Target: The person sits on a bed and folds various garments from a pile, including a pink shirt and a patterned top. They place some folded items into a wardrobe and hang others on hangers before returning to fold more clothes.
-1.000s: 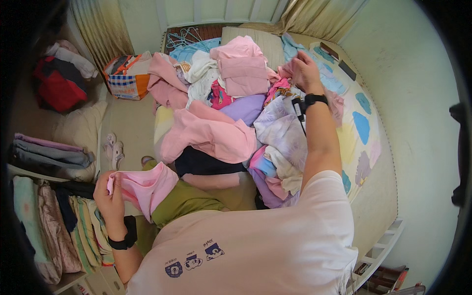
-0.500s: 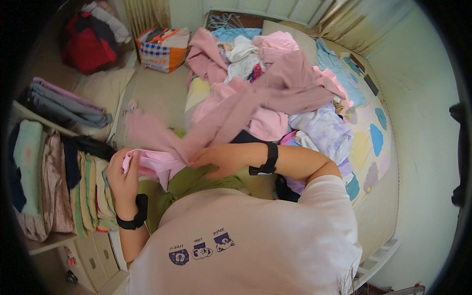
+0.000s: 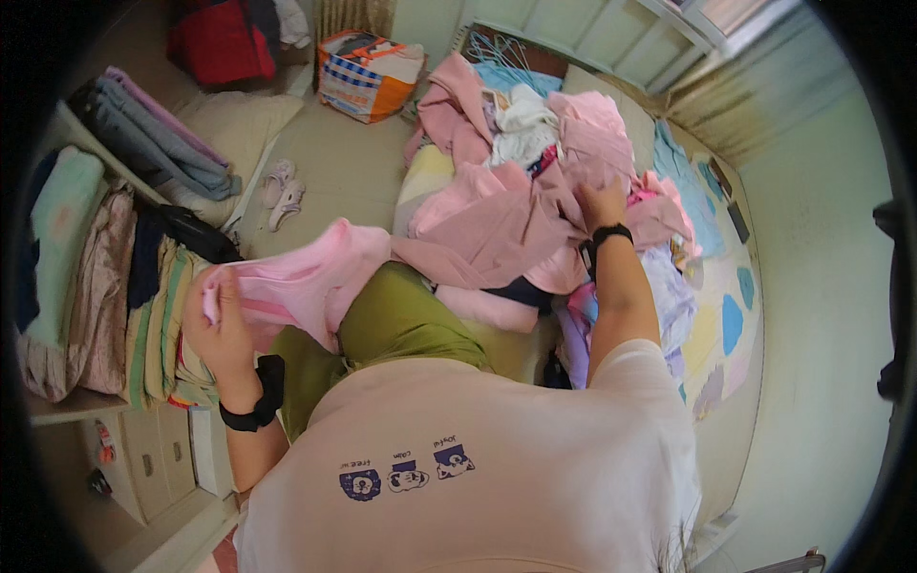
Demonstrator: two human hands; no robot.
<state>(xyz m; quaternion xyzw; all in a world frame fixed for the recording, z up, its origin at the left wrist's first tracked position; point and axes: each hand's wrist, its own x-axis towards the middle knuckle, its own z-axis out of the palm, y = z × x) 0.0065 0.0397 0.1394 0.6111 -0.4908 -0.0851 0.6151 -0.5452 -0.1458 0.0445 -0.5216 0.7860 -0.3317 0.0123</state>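
Note:
My left hand (image 3: 222, 320) is closed on the edge of a light pink garment (image 3: 330, 272), thumb on top. The cloth stretches rightward from it, over my green-trousered leg (image 3: 406, 320). Out to the right, my right hand (image 3: 604, 205) reaches onto the clothes pile with its fingers curled into a dusty-pink garment (image 3: 516, 229). That garment lies spread across the pile, one end touching the light pink one. Its fingertips are partly hidden in the folds.
Mixed clothes, among them a white garment (image 3: 525, 124) and a lavender one (image 3: 673, 296), cover the patterned bed sheet (image 3: 707, 334). Folded textiles fill a shelf (image 3: 81, 411) at left. An orange-trimmed bag (image 3: 368, 76) and light shoes (image 3: 282, 196) are on the floor.
My right hand has moved from beside the light pink garment out to the pile. The dusty-pink garment now lies flatter there. The light pink garment is spread wider from my left hand. The view has shifted.

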